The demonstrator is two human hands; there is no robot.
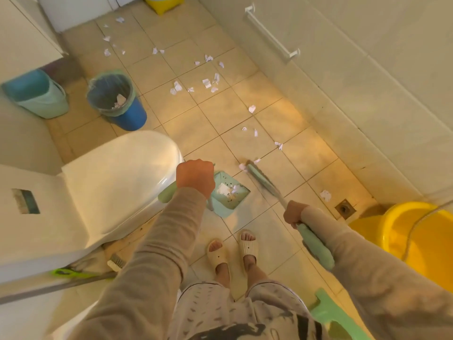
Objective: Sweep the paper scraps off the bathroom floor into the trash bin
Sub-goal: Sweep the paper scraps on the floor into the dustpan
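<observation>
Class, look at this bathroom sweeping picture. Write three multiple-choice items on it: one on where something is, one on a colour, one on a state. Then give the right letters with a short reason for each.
1. Where does the dustpan sit?
A. On the floor beside the toilet
B. Inside the yellow basin
C. On the toilet lid

2. What colour is the bucket that holds the lined trash bin?
A. Red
B. Blue
C. Black

3. What is the state of the dustpan?
A. Empty
B. Upside down
C. Holding a few paper scraps

Answers:
1 A: it rests on the tiles next to the toilet, its handle in the left hand.
2 B: the bucket wall below the liner is blue.
3 C: white scraps lie in its tray, while the broom, held by the right hand, meets another scrap nearby.
</observation>
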